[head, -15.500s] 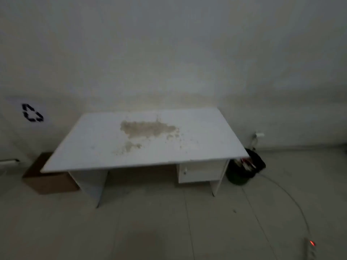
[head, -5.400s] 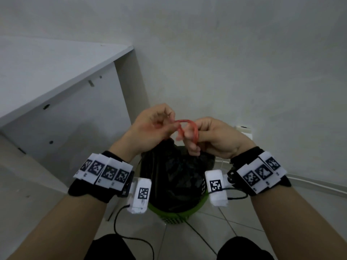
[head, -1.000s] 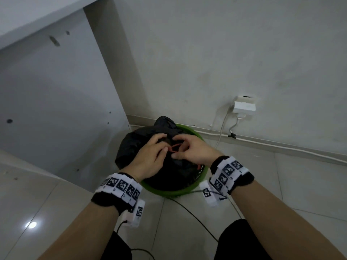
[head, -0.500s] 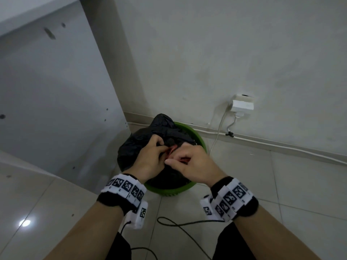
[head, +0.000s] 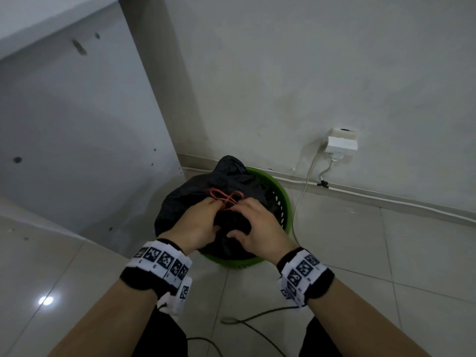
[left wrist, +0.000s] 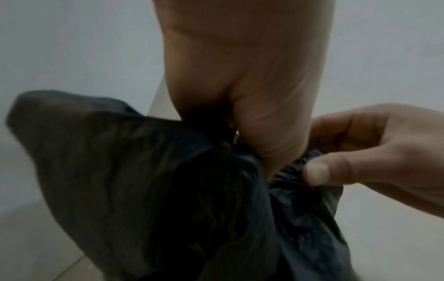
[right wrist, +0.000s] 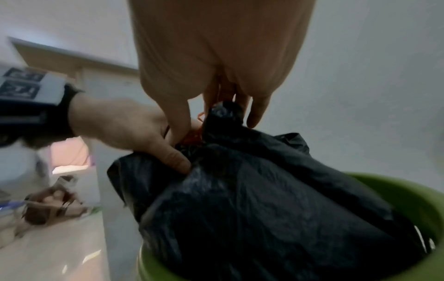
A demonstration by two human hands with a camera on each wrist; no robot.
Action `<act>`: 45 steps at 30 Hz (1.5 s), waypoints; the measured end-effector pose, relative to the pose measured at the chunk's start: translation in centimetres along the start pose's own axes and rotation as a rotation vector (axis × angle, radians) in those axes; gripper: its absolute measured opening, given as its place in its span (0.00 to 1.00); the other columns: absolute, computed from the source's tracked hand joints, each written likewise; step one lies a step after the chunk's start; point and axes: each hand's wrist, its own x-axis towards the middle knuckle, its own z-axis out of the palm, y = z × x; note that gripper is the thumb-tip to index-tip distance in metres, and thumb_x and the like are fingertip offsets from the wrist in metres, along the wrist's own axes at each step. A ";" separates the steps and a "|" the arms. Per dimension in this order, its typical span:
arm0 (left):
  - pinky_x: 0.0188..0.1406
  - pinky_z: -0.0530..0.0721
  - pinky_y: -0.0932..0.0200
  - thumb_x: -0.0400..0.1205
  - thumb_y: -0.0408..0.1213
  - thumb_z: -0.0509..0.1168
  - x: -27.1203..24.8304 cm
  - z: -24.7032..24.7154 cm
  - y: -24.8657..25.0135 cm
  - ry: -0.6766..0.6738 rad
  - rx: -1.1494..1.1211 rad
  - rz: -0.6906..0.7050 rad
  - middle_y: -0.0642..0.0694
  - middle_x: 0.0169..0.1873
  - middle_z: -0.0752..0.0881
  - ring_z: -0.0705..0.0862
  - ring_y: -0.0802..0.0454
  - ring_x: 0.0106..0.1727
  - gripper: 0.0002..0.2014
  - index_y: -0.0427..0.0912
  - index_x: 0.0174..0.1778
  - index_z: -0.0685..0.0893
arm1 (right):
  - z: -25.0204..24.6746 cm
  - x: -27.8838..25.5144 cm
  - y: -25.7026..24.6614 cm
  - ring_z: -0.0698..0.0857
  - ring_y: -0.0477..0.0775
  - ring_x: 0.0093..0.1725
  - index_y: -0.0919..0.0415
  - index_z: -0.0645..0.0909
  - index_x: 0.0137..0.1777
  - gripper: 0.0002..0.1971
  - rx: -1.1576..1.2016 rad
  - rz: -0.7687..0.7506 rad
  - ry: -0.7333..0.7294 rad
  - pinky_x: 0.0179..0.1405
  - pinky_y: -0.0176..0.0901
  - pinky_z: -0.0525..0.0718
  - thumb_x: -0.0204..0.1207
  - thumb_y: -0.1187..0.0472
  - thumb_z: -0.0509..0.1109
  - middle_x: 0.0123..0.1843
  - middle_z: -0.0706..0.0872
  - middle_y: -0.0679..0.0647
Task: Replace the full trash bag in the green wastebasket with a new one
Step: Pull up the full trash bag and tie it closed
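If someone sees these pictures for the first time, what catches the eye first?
Two hands, left hand and right hand, pinch a thin red rubber band on the gathered neck of a full black plastic trash bag. It sits in a round green plastic wastebasket by the wall.

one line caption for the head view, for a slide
Both hands, left hand and right hand, tie red drawstrings on a black trash bag in the green wastebasket.
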 end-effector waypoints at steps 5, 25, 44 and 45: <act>0.49 0.85 0.54 0.80 0.31 0.65 -0.7 -1.0 -1.3 0.138 -0.268 -0.039 0.48 0.44 0.90 0.87 0.49 0.46 0.11 0.54 0.44 0.84 | -0.2 0.8 0.2 0.86 0.50 0.51 0.57 0.88 0.47 0.07 0.201 0.222 0.143 0.55 0.34 0.81 0.73 0.69 0.75 0.50 0.88 0.52; 0.36 0.70 0.54 0.90 0.41 0.51 0.4 0.9 3.4 0.465 -0.767 -0.248 0.51 0.29 0.74 0.71 0.54 0.31 0.16 0.46 0.36 0.72 | -0.7 1.3 -1.1 0.91 0.52 0.49 0.58 0.88 0.52 0.11 1.091 0.516 0.411 0.67 0.55 0.83 0.81 0.73 0.68 0.42 0.95 0.55; 0.49 0.80 0.69 0.76 0.27 0.66 -0.8 2.3 5.5 0.396 -0.640 0.024 0.52 0.43 0.83 0.83 0.59 0.47 0.15 0.50 0.54 0.77 | -1.2 2.3 -0.2 0.90 0.49 0.43 0.57 0.92 0.44 0.07 0.780 0.679 0.595 0.59 0.56 0.89 0.79 0.67 0.73 0.38 0.92 0.49; 0.49 0.80 0.66 0.76 0.26 0.65 -1.1 2.2 5.4 0.441 -0.641 0.057 0.52 0.42 0.82 0.83 0.57 0.46 0.13 0.48 0.51 0.77 | -1.4 2.1 -0.3 0.90 0.47 0.44 0.56 0.92 0.45 0.06 0.648 0.631 0.554 0.58 0.52 0.89 0.78 0.65 0.74 0.39 0.92 0.47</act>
